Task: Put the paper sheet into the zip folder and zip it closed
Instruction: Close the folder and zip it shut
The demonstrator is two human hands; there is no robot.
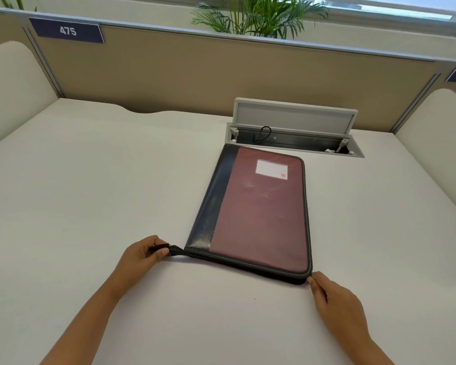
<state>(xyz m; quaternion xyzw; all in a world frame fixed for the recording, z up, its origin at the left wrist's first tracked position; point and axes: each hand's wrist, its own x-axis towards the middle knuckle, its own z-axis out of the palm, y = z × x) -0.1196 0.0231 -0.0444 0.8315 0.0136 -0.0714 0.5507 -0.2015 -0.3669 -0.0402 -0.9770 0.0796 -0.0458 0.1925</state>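
The zip folder [258,209] lies shut and flat on the white desk [90,193], its long axis running near to far, tilted slightly right; no paper sheet shows, so it is presumably inside; the left hand [142,255] is clamped on the black fabric tab [169,250] at the near-left corner; the right hand [334,299] has fingertips together at the near-right corner, likely on the zip pull, though that is hidden; the near edge spans between both hands; beyond, a cable hatch [295,127] stands open.

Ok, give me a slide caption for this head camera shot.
Left hand pinches the strap of a closed zip folder while the right hand holds its near corner.
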